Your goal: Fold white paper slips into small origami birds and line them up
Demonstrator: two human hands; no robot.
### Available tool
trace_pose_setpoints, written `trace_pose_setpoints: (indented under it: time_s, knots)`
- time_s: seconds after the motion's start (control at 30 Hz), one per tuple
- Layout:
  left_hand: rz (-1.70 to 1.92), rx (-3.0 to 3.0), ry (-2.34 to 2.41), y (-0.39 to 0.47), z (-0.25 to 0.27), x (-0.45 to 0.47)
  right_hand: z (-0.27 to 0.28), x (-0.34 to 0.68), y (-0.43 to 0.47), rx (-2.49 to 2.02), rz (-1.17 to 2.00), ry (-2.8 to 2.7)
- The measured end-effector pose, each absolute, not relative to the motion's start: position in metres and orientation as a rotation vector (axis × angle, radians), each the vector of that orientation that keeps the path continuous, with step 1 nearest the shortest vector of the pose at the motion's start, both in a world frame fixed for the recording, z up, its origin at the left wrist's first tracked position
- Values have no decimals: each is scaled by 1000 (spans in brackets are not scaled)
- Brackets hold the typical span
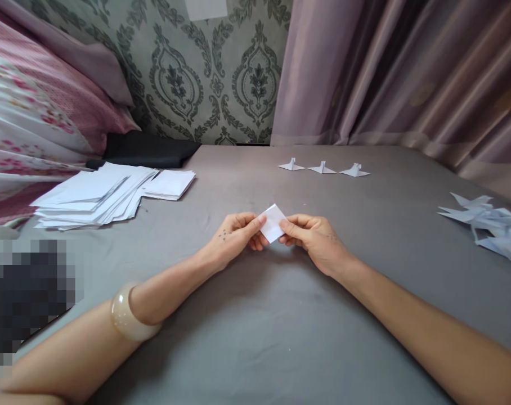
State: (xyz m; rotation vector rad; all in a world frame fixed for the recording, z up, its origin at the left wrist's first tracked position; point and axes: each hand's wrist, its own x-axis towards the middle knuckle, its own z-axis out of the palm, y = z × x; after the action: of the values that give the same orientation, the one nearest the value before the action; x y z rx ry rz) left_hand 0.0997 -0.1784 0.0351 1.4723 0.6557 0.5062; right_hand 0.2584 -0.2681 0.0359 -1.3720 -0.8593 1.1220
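A small folded square of white paper [274, 223] is held up between both hands over the middle of the grey cloth, one corner pointing up. My left hand [241, 233] pinches its left corner, thumb on the front face and fingers curled behind. On the opposite corner, my right hand [312, 236] pinches in the same way with its thumb in front. The back of the paper and the fingertips behind it are hidden.
Stacked white paper sheets [86, 197] lie at the left, beside a smaller paper stack [170, 184]. Three folded paper figures [322, 167] stand in a row at the back. More folded paper pieces [487, 225] are piled at right. A black folded item [152, 151] lies behind the stacks.
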Motion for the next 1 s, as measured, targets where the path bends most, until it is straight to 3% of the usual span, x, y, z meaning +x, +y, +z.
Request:
trace_pose_setpoints:
  time_s: [0.37,0.53,0.87,1.0]
  knots:
    - [382,1760,760,-172,30,98,31,264,-266,-1550,1011,-928]
    - [595,2034,822,-168,23,96,27,267,-264,-1624,965,-907]
    - [572,2964,348,-162,15,91,24,266,-263,-1711,920,-1024]
    - [502,3106,265,-160,16,91,22,267,-268,-1895,677,-1370]
